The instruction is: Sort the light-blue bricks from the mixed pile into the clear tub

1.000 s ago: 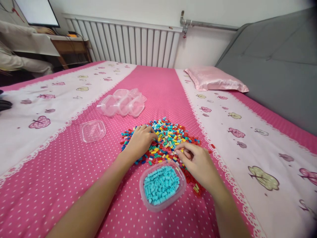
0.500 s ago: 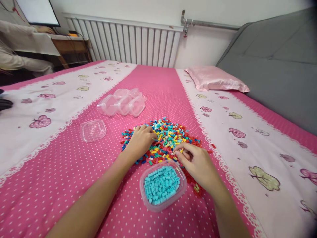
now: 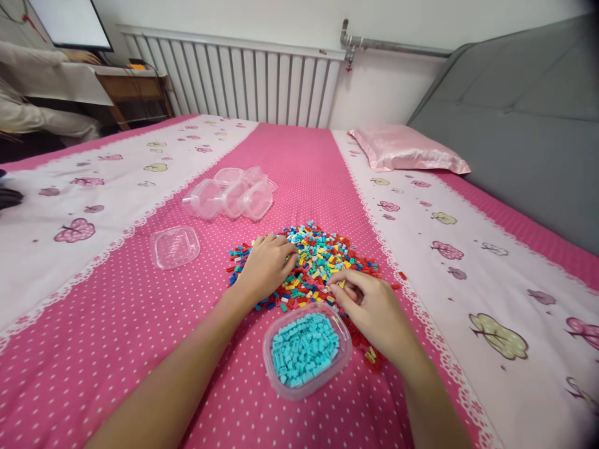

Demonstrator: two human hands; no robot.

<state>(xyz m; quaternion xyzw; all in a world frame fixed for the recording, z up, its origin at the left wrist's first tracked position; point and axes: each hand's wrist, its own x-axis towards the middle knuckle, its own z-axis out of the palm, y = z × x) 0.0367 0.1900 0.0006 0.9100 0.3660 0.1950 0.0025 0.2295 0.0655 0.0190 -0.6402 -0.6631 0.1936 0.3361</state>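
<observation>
A heap of small multicoloured building bricks lies on the pink dotted bedspread. My left hand rests over the heap's left side, fingers curled and thumb close to the index finger; whatever is between them is hidden. At the near right edge of the heap, my right hand has thumb and index finger pinched together, and I cannot make out what they hold. Just in front of the heap, between my forearms, stands a clear plastic tub filled with turquoise bricks.
Left of the heap lies a clear lid. Several clear plastic containers are grouped farther back. A pink pillow lies by the grey headboard. Another person's arm rests at a desk, far left.
My left thumb and index finger have drawn closer together over the heap. The right hand stays almost where it was, still pinched.
</observation>
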